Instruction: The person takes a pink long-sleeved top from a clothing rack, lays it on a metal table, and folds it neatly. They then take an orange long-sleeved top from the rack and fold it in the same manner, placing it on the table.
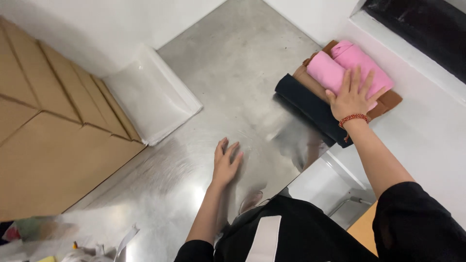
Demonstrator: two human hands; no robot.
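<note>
View: a head-worn camera looks straight down at a person's two bare hands over a brushed metal surface [233, 68].

Right hand: the right hand [352, 99] lies flat, fingers spread wide, palm down on a stack of folded cloths [335, 90]. It presses on the stack and grips nothing. A red beaded bracelet [354, 118] circles the wrist.

Left hand: the left hand [225, 162] rests open and empty on the bare metal, fingers loosely together, well apart from the stack.

Stack position: the cloths sit at the right edge of the surface, beside a white wall ledge [417, 58].

Stack make-up: two pink rolled cloths [335, 68] lie on top, tan and brown folded pieces [388, 102] beneath them, and a black folded cloth [306, 104] along the side nearer the person.

Handling: the cloths look soft, light and limp, not fragile. The rolls would likely loosen and the layers slide if lifted by one corner. The steadiest hold seems to be one hand under the bottom layer and one flat on top, or both hands at opposite long sides.

Surroundings: a clear plastic bag [153, 97] lies flat at the far left of the metal, touching flattened brown cardboard boxes [53, 145]. Blurred small items sit at the lower left corner; what they are cannot be told.

Clothing: the person wears black sleeves [417, 223].
</note>
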